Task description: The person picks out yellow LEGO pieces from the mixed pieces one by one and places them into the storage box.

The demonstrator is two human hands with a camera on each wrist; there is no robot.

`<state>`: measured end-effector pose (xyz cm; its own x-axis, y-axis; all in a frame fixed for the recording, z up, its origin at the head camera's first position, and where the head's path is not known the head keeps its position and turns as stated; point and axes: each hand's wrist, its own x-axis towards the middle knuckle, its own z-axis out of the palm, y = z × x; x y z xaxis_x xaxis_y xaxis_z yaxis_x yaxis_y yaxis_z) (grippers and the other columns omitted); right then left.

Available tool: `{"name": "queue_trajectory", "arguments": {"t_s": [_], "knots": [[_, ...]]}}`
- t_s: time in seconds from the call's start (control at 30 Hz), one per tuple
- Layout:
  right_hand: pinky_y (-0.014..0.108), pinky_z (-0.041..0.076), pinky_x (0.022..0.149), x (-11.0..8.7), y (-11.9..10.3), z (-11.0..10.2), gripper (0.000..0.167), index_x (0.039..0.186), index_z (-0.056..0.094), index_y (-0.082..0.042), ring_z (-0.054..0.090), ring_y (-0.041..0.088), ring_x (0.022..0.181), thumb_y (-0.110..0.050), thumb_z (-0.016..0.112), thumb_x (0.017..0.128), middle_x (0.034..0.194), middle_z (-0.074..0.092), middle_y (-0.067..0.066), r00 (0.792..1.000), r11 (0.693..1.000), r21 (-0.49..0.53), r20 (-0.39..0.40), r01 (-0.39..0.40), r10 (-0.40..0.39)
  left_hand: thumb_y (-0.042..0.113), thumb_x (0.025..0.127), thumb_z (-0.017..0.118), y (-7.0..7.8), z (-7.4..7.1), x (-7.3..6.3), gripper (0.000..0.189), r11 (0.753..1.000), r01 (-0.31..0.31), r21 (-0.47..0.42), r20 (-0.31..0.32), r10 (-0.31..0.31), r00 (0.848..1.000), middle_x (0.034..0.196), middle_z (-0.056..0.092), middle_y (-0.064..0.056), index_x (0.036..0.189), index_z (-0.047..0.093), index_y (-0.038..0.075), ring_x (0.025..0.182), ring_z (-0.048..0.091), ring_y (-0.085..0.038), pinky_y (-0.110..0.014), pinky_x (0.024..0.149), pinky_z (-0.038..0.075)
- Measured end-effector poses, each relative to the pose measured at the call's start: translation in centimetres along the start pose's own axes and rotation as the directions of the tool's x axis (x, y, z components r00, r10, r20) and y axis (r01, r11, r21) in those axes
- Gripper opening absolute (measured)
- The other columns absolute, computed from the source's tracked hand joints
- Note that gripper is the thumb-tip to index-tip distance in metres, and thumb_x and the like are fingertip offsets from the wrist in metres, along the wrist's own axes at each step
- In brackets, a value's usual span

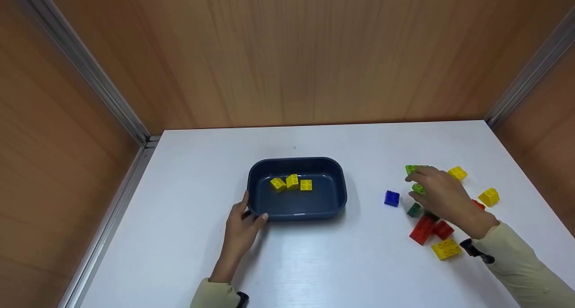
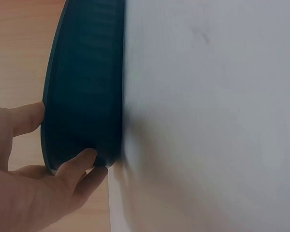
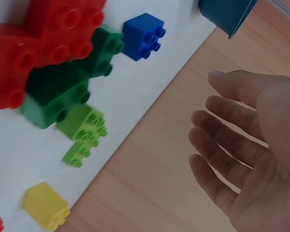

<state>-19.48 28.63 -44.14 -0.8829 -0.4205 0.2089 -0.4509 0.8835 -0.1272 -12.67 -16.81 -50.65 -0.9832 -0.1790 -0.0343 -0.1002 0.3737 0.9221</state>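
Observation:
A dark blue rectangular dish [image 1: 296,217] stands on the white table with three yellow toy bricks [image 1: 292,182] inside. My left hand [image 1: 240,229] holds its near left corner, thumb and fingers spread around the outside; the left wrist view shows them against the rim and wall. Above a loose group of bricks at the right hovers my right hand [image 1: 442,195], fingers apart and relaxed, palm holding nothing in the right wrist view. Beneath and around it lie light green bricks [image 3: 82,123], dark green bricks [image 3: 53,94], red bricks [image 1: 422,230] and a blue brick [image 1: 391,198].
Yellow bricks lie to the right of the group, one at the far side [image 1: 457,173], another yellow brick [image 1: 488,197] further right, and a larger yellow brick [image 1: 446,249] nearer me. Wooden panels [image 1: 287,52] wall the table at the back and sides.

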Motion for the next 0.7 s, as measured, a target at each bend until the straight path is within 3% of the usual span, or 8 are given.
{"name": "queue_trajectory", "arguments": {"t_s": [0.33, 0.7], "knots": [[0.060, 0.060, 0.091, -0.6, 3.1, 0.2, 0.046, 0.123, 0.073, 0.004, 0.069, 0.046, 0.108, -0.005, 0.090, 0.082, 0.118, 0.070, 0.026, 0.996, 0.995, 0.021, 0.012, -0.094, 0.094, 0.009, 0.098, 0.074, -0.2, 0.1, -0.1, 0.081, 1.000, -0.013, -0.007, 0.001, 0.013, 1.000, 0.154, 0.045, -0.031, 0.164, 0.029, -0.002, 0.140, 0.050, -0.051, -0.052, 0.113, 0.050], [0.065, 0.058, 0.088, 0.1, 6.5, 0.6, 0.049, 0.130, 0.067, 0.008, 0.066, 0.055, 0.111, 0.000, 0.085, 0.085, 0.128, 0.064, 0.035, 0.980, 0.981, 0.022, 0.040, -0.194, 0.193, 0.011, 0.098, 0.074, -0.1, 0.0, -0.1, 0.081, 1.000, 0.002, -0.008, 0.007, -0.002, 1.000, 0.156, 0.044, -0.029, 0.165, 0.030, 0.000, 0.141, 0.050, -0.050, -0.052, 0.114, 0.049]]}}
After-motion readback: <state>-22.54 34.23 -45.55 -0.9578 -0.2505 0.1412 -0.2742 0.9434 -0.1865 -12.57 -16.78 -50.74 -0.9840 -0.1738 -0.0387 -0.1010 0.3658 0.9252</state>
